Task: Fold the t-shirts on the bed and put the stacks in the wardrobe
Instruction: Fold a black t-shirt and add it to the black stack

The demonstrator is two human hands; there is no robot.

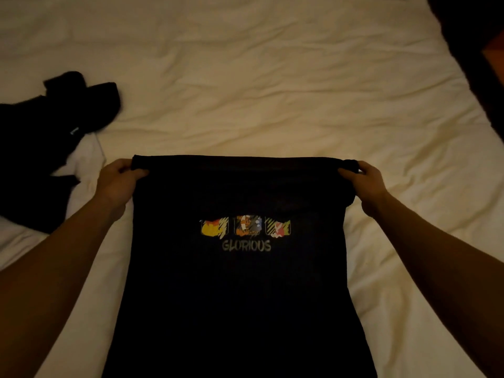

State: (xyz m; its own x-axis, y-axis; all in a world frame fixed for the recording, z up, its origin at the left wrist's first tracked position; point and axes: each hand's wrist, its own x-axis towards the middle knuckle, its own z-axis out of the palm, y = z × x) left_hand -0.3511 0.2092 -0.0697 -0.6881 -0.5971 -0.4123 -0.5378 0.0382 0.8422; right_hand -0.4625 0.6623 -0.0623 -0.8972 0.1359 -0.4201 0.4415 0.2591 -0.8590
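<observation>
Nearby, at ten o'clock, a crumpled black garment [54, 118] lies on the wrinkled cream bed [272, 77]; left hand [120, 178] and right hand [365, 184] pinch the soft black t-shirt [240, 296] corners.

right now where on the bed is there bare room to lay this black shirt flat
Bare sheet runs wide beyond the black t-shirt that the left hand and right hand hold, out to the far edge. A narrower bare strip lies to the right of the right arm. The left side is crowded: a dark clothes heap over white fabric.
</observation>
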